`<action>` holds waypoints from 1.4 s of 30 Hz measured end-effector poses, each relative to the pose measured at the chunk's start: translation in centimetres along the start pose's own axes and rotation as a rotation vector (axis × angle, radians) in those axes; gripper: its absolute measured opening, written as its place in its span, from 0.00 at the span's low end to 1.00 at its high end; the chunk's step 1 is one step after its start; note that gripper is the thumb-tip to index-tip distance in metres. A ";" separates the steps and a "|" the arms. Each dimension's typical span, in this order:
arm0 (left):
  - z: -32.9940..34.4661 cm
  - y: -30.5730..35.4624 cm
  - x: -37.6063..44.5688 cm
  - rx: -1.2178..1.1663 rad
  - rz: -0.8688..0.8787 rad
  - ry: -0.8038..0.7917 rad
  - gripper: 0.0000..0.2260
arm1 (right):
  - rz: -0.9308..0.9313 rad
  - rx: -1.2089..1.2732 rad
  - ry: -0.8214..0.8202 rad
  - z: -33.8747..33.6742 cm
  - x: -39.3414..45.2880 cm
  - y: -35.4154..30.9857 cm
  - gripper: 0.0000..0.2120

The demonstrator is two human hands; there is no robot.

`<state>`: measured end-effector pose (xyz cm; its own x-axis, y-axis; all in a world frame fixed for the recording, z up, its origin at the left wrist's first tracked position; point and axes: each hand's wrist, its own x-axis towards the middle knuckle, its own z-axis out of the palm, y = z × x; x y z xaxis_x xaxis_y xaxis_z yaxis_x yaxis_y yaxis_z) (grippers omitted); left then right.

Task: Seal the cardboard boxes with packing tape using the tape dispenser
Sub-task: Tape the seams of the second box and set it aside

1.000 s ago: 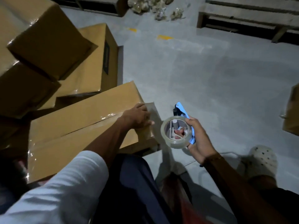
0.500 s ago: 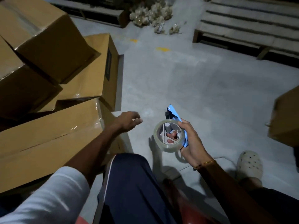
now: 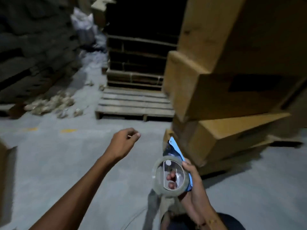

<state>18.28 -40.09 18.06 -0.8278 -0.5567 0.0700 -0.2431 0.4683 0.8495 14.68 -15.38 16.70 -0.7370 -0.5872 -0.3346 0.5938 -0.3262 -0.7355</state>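
My right hand grips the tape dispenser, ready for the stacked boxes at right. My left hand hangs loosely curled, empty, free to steady a flap.

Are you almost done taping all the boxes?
Hard to say. No finished taped box shows here. The right hand holds the tape dispenser ready, and the left hand holds nothing. The stacked cardboard boxes beside it show no tape I can make out.

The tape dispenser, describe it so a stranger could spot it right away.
Look below the leaning stack of cardboard boxes on the right, to the right hand near the bottom edge. That hand grips the tape dispenser, the only blue thing, carrying a clear tape roll.
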 end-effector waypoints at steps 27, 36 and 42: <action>-2.4 44.8 16.9 0.036 0.463 0.301 0.38 | -0.602 -0.020 0.010 2.0 -1.0 -24.1 0.17; -1.1 44.8 17.9 -0.170 0.592 0.357 0.25 | -0.586 0.161 -0.020 2.1 0.6 -25.1 0.19; -0.6 46.3 16.8 -0.269 0.633 0.194 0.12 | -0.533 0.287 -0.041 1.8 0.5 -25.8 0.17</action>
<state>-6.55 -28.15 58.87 -0.6579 -0.3577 0.6627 0.4078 0.5706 0.7128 -0.42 -8.58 36.63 -0.9473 -0.3142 0.0628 0.2141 -0.7665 -0.6056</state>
